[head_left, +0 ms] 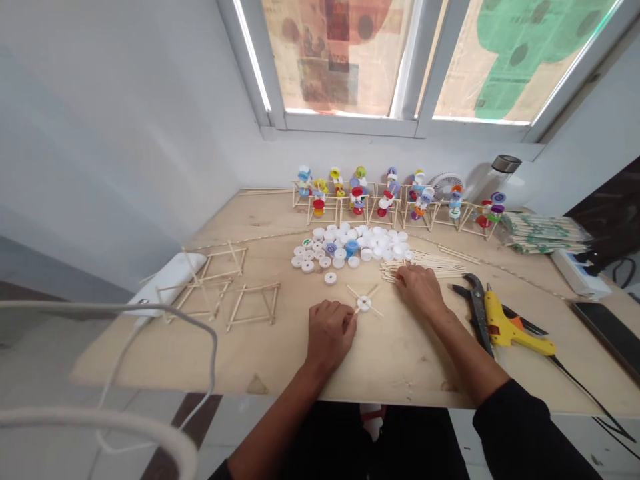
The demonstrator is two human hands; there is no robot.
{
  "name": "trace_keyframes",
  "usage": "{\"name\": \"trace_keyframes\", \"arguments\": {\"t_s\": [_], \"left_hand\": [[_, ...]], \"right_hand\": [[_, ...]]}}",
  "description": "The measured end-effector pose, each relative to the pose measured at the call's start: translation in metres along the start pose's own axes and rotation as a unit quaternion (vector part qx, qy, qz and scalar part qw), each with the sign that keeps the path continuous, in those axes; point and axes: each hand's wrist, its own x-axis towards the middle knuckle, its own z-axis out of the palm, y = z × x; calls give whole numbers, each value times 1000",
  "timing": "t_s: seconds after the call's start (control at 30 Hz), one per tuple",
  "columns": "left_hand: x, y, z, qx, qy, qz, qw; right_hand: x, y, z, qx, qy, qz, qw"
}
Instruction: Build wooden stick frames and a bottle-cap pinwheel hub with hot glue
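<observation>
A white bottle cap (364,303) with thin wooden sticks glued out from it like spokes lies on the plywood table (390,360). My left hand (329,332) rests just left of it, fingers curled, pinching the end of one spoke stick. My right hand (419,287) lies palm down to the right, its fingertips on a pile of loose wooden sticks (425,265). Whether those fingers grip a stick is hidden.
A heap of mostly white bottle caps (357,247) lies beyond the hands. Stick cubes (223,287) lie at left. Finished cap-and-stick models (390,197) line the back. Pliers (475,303) and a yellow glue gun (505,327) lie at right, a phone (607,330) farther right.
</observation>
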Motion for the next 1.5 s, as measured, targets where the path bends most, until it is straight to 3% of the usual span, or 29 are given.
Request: {"name": "trace_keyframes", "arguments": {"t_s": [0.43, 0.8, 1.33, 1.5], "left_hand": [[0, 1, -3, -11, -10, -7, 1000], [0, 2, -4, -16, -12, -8, 1000], [-1, 1, -3, -33, 16, -19, 999], [0, 3, -9, -51, 43, -30, 997]], "right_hand": [[-9, -3, 1, 14, 22, -12, 1000], [-25, 9, 6, 86, 50, 33, 994], [-25, 4, 6, 43, 24, 34, 998], [-37, -5, 2, 58, 38, 42, 997]]}}
